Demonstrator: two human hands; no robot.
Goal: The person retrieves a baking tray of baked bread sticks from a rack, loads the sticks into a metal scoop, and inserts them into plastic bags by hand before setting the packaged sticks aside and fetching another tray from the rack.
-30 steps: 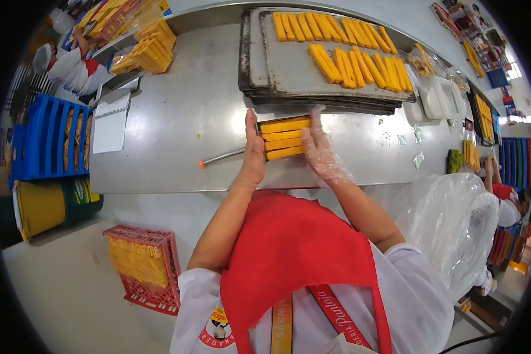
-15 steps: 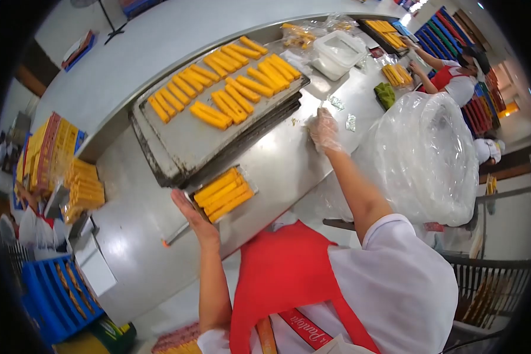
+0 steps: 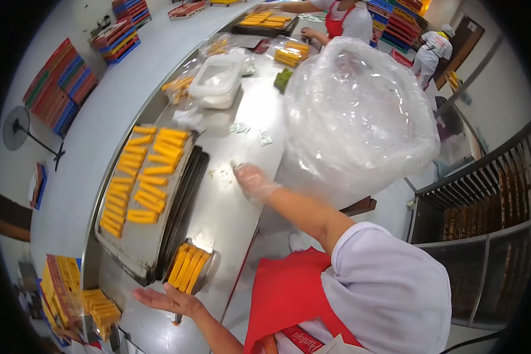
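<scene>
Just beside the near end of the stack of trays [image 3: 137, 249], the row of yellow sticks [image 3: 189, 266] lies on the table [image 3: 225, 219]. The left hand [image 3: 170, 300] is near that same end of the stack, its grip spread wide around nothing, fingers stretched out, thumb close by the sticks. Out to the side of the stack is the right hand [image 3: 255, 182], gloved in clear plastic; I cannot tell whether its grip has hold of anything. Beyond the stack's far end sits a white tub [image 3: 217, 91]
</scene>
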